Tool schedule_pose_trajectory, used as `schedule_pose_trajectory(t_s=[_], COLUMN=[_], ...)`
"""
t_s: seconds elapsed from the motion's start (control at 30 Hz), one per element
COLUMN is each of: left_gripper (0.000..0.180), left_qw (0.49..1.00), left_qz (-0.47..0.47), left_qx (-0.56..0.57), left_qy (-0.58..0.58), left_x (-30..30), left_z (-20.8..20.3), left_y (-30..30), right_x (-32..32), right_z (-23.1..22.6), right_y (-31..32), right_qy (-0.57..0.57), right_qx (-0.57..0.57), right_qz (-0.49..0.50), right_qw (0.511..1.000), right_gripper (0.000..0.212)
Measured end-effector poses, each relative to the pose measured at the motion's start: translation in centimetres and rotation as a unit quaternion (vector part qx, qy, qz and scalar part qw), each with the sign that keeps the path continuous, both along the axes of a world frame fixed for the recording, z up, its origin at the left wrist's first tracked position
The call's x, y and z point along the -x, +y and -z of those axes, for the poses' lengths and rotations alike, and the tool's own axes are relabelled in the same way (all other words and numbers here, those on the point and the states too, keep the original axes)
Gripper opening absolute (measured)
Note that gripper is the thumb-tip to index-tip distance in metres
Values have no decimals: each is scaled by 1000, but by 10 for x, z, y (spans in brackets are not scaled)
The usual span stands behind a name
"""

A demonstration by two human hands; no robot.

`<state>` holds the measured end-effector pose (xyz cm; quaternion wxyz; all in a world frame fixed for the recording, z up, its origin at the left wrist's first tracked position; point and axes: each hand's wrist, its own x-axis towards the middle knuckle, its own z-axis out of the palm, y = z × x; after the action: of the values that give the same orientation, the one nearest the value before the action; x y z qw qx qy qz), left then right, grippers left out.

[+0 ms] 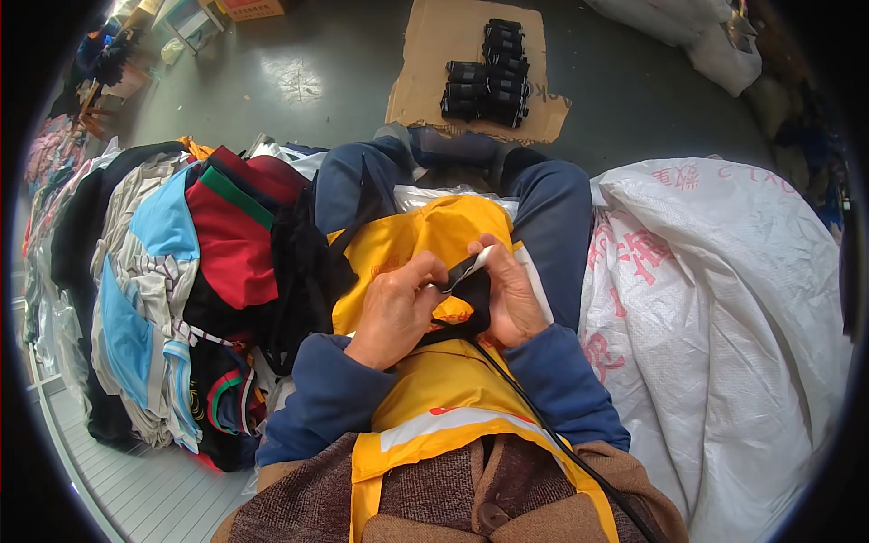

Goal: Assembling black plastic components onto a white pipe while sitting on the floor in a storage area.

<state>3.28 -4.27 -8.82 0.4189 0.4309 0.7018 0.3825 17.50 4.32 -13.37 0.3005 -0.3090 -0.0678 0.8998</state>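
A small black garment (466,288) sits at picture centre over a yellow apron (425,240), pinched between both hands. Left hand (396,310) fingers and right hand (510,294) fingers clamp it. Clothes pile (172,271) at nine o'clock, white sack (724,299) at three, folded black stack (489,72) on cardboard (434,54) at twelve.

A small black cloth piece (466,288), matt and soft, is pinched between the left hand (396,310) and the right hand (509,294). A yellow apron (425,237) of smooth, slightly glossy fabric is noted beneath. The white sack (724,299) is seen as woven plastic with a faint sheen. The cardboard sheet (434,54) appears matt and rough. The floor (299,81) is smooth and glossy.
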Motion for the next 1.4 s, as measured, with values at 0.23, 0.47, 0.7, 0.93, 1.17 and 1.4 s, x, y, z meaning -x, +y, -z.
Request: schedule_pose_trajectory(t_s=[0.23, 0.47, 0.7, 0.93, 1.17, 1.4], left_gripper=[12, 15, 17, 15, 14, 17], left_qw=[980, 965, 945, 937, 942, 865], left_qz=[23, 31, 87, 116, 100, 51], left_qx=[-60, -89, -99, -101, -136, -329], left_qy=[189, 245, 299, 315, 290, 374], left_x=[-5, -3, 13, 18, 20, 20], left_z=[-9, -17, -27, -28, -30, -48], left_y=[1, 0, 5, 8, 13, 8], right_x=[7, 7, 11, 9, 3, -3], right_z=[-10, -14, -9, -10, -18, -21], right_y=[-1, 2, 22, 29, 37, 41], right_qy=[-48, -85, 30, -104, -131, -178], right_qx=[-37, -115, -109, -266, -341, -425], right_qz=[-11, -16, -104, -203, -189, -118], right_qw=[998, 990, 988, 937, 911, 880], right_gripper=[49, 57, 37, 16, 21, 19])
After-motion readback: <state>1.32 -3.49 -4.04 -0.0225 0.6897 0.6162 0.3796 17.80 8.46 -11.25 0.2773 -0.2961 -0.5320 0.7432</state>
